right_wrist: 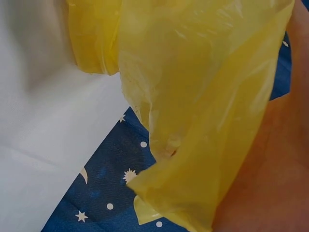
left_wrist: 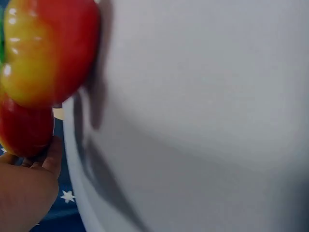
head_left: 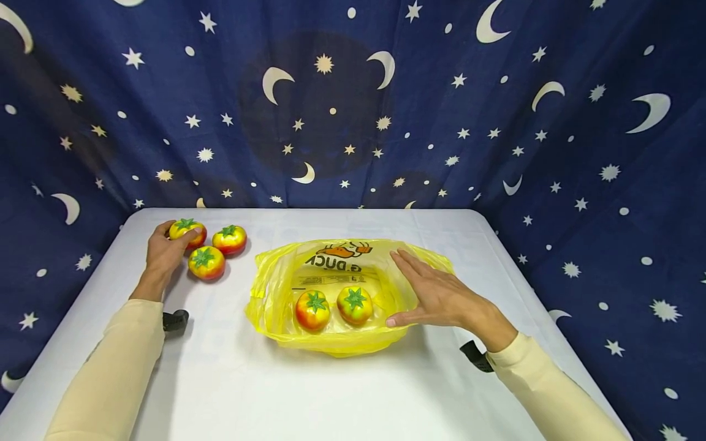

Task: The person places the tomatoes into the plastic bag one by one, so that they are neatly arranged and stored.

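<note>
At the far left of the table in the head view, my left hand [head_left: 165, 251] grips a shiny red-and-yellow toy tomato [head_left: 186, 233], thumb in front and fingers behind. Two more tomatoes, one nearer [head_left: 206, 263] and one to the right [head_left: 229, 240], sit close by. A yellow plastic bag [head_left: 267, 294] lies mouth open mid-table, with a left tomato [head_left: 312, 310] and a right tomato [head_left: 355, 305] inside. My right hand [head_left: 441, 297], fingers straight, rests against the bag's right side. In the right wrist view, yellow plastic [right_wrist: 193, 87] hides most of that hand.
A white cloth covers the table [head_left: 331, 392]. Behind it and along the sides hangs a dark blue curtain [head_left: 353, 184] with moons and stars. Black wrist straps show on the left [head_left: 175, 321] and right [head_left: 475, 356] wrists.
</note>
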Available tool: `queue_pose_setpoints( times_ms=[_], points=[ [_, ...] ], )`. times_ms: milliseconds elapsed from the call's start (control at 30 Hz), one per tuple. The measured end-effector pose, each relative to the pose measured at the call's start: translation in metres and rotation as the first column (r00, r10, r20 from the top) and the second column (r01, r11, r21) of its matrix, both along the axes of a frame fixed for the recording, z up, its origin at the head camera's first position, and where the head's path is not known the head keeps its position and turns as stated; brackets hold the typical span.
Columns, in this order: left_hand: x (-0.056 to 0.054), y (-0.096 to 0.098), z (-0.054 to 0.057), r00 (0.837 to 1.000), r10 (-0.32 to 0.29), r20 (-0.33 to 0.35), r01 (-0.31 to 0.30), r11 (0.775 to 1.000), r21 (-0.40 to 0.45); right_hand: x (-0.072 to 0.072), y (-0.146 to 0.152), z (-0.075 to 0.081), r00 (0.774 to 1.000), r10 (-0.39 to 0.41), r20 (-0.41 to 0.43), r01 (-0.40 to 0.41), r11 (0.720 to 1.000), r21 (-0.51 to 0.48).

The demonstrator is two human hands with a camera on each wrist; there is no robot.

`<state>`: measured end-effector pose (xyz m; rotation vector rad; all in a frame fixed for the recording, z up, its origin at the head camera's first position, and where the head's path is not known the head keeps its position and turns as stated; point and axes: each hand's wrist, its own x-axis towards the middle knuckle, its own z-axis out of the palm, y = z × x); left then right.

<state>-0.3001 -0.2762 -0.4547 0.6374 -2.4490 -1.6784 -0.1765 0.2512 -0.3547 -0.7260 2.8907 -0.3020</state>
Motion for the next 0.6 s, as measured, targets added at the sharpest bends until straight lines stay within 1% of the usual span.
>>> queue_pose_setpoints(
  times_ms=[167, 400, 500, 600],
  points=[
    [0.0, 0.006, 0.014, 0.999, -0.031, -0.038, 0.031, 0.999, -0.017, 0.0, -0.001, 0.001, 1.0, -0.002, 0.0, 0.002, 1.0, 0.005],
    [-0.001, 0.021, 0.033, 0.994, -0.066, -0.085, 0.067, 0.998, 0.004, 0.0, -0.002, 0.002, 1.0, 0.005, -0.006, -0.005, 1.0, 0.005],
    [0.0, 0.032, 0.044, 0.988, -0.099, -0.119, 0.1, 0.995, 0.001, 0.0, -0.002, 0.002, 1.0, 0.003, -0.002, -0.003, 1.0, 0.006],
    [0.003, 0.044, 0.056, 0.976, -0.15, -0.158, 0.151, 0.989, -0.01, 0.0, -0.002, 0.002, 1.0, 0.004, 0.0, -0.004, 1.0, 0.006]
  ],
)
